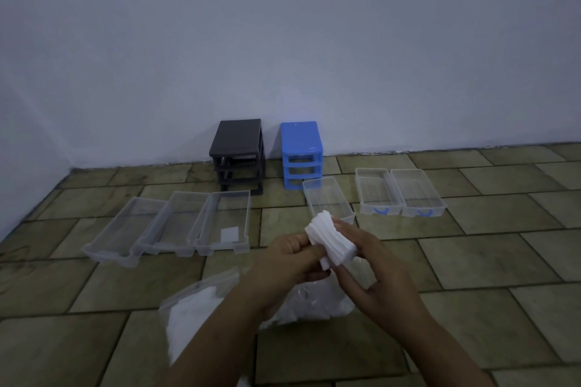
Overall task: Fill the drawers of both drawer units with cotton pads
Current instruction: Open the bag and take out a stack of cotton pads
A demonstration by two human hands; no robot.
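Above bag (201,308), both hands – L (289,256), R (361,256) – gripping cotton pads (330,236)

Both bare forearms are reaching in from the bottom edge, the left from about 7 o'clock and the right from about 5 o'clock, converging just below the middle of the view. The left hand (290,256) is curling its fingers and thumb toward 2 o'clock, pinching a stack of cotton pads (330,240). The right hand (366,264) is gripping the same stack from the 4 o'clock side, thumb on top.
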